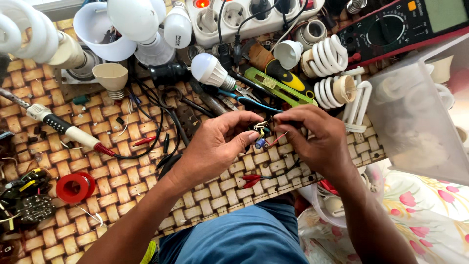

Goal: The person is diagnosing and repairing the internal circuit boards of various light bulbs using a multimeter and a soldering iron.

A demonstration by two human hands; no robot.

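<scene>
A: Hands over a woven mat crowded with lamp parts. What are they holding?

B: Both meet at the middle of the view. The left hand (215, 146) and the right hand (312, 139) pinch a small circuit piece (261, 133) between their fingertips, lifted just above the woven mat (122, 181). A blue cylindrical component, likely a capacitor, hangs at its lower edge, with thin wire leads sticking out.

A: So each grip is closed on it?

B: Yes, thumb and forefinger of each hand clamp the piece from opposite sides; no fingers are free.

A: What lies around?

B: A soldering iron (63, 128) rests well to the left, its tip toward a red solder spool (74, 187). Blue-handled pliers (244, 98) and a green and yellow utility knife (278, 85) lie just beyond the hands. A white bulb (210, 70), spiral lamp tubes (328, 55), a power strip (244, 14) and a multimeter (391, 29) sit farther off.

A: What stage does this look like?

B: Judging by the pose, inspecting or bending leads on the piece. Any next move would call for a steady pinch and fine fingertip control, since the leads are thin.
</scene>
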